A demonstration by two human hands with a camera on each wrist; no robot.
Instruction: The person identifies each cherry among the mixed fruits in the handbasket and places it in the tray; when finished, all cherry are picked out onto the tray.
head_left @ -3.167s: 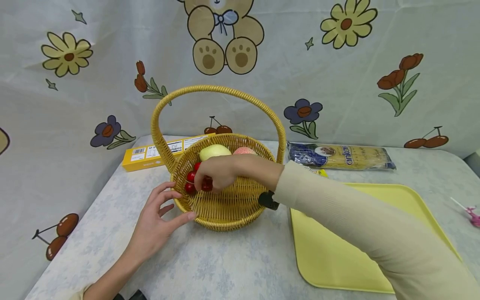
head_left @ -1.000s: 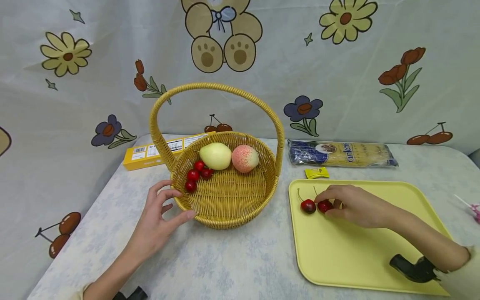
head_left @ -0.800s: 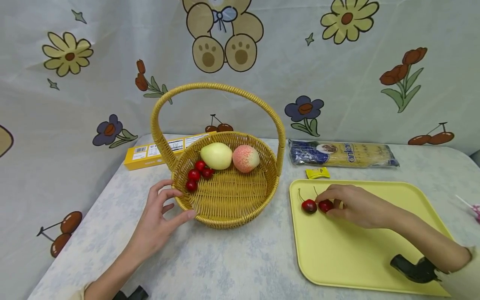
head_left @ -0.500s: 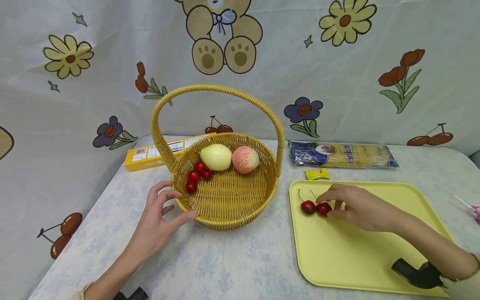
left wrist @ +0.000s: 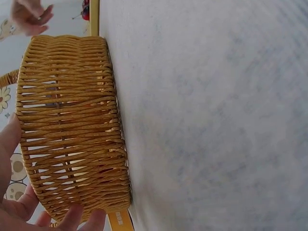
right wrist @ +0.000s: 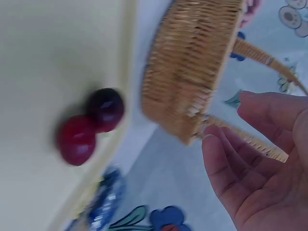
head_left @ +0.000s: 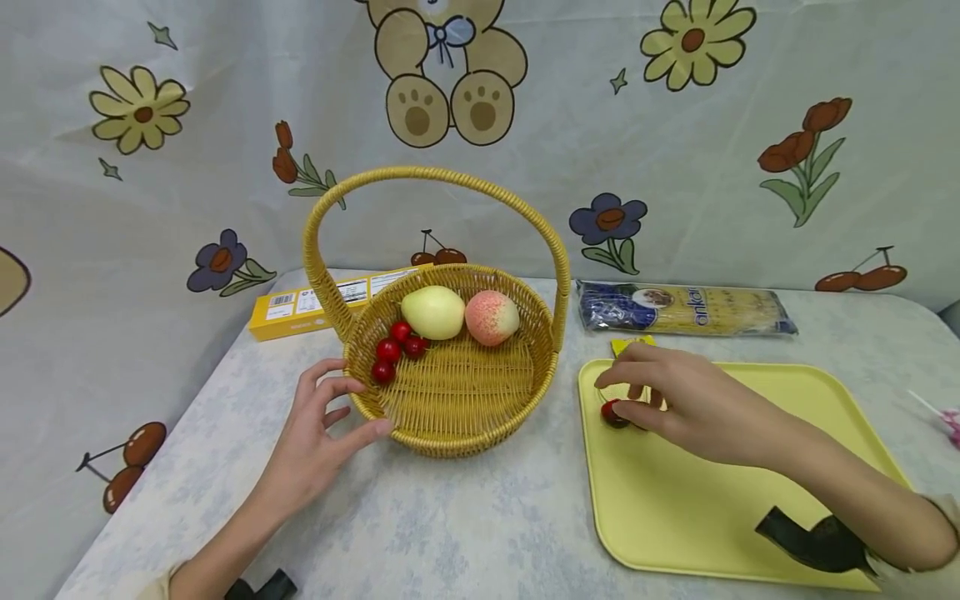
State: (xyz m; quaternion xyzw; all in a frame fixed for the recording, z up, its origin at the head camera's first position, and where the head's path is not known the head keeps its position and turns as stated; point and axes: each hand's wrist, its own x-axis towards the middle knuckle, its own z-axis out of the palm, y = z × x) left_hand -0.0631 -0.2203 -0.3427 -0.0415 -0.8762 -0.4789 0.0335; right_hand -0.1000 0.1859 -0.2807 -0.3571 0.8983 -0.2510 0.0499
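Observation:
A wicker basket [head_left: 457, 400] with a tall hoop handle holds several red cherries [head_left: 387, 350], a pale yellow-green pear [head_left: 433, 312] and a pink peach [head_left: 492, 317]. My left hand [head_left: 318, 442] rests against its left rim, thumb and fingers spread along the edge and outer wall. Over the left part of the yellow tray [head_left: 675, 517] hovers my right hand [head_left: 682, 404], thumb and fingers apart with nothing between them. Below it lie two cherries side by side, a dark cherry [right wrist: 105, 109] and a red cherry [right wrist: 77, 140]; the hand mostly covers one in the head view.
Behind the tray lie a small yellow wrapped candy [head_left: 628, 343], partly hidden by the right hand, and a spaghetti pack [head_left: 686, 308]. A yellow box [head_left: 303, 312] sits behind the basket's left side. At the far right is a lollipop [head_left: 947, 417]. A printed cloth [head_left: 675, 167] hangs behind.
My right hand went from the basket's cherries to the two on the tray, fingers at the right one, which shifted slightly left. Now it is raised off them and further left. The left hand stays.

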